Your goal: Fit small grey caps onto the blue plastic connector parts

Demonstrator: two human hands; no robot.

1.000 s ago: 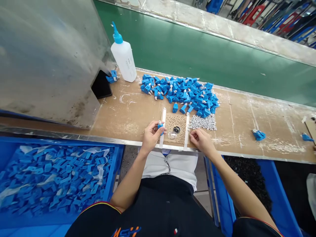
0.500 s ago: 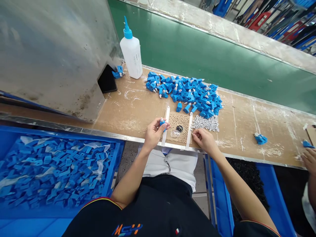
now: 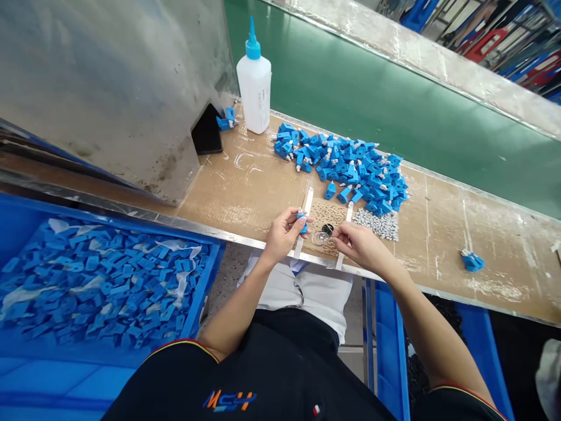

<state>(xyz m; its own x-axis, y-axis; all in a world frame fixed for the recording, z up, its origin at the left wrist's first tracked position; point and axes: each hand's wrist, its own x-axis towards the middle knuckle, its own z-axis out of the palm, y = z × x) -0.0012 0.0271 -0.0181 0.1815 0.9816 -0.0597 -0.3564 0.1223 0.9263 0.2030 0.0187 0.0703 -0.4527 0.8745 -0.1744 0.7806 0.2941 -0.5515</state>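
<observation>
1. Brown cardboard-covered bench [image 3: 245, 187] runs across the view, with a green conveyor belt [image 3: 372, 117] past its far edge and a steel panel [image 3: 109, 99] over its left end. The whole view has swung slightly left of the earlier frame; the co-worker's hand at the right edge is gone.
2. Blue crate [image 3: 210, 275] below the near edge, left, is heaped with blue parts. A second blue crate [image 3: 390, 351] sits below the near edge, right.
3. Big pile of blue connectors [image 3: 346, 169] lies mid-bench toward the far edge, with a smaller pile of grey pieces [image 3: 377, 225] at its near side. White squeeze bottle [image 3: 254, 82], blue nozzle, stands upright near the far edge.
4. Perforated board [image 3: 326, 213] lies at the near edge between two white strips [image 3: 308, 202], holding a clear dish [image 3: 321, 238] and a round black item [image 3: 327, 229].
5. Left hand [image 3: 284, 234] is curled around a blue plastic part [image 3: 301, 222] over the left strip, long axis roughly upright, white tip toward the far edge.
6. Right hand [image 3: 357, 244] is pinched nearly shut just above the dish, now further left than before; anything held is too small to tell.
7. Black shirt [image 3: 280, 351] shows orange-and-blue lettering [image 3: 229, 400], roughly "MSH".
</observation>
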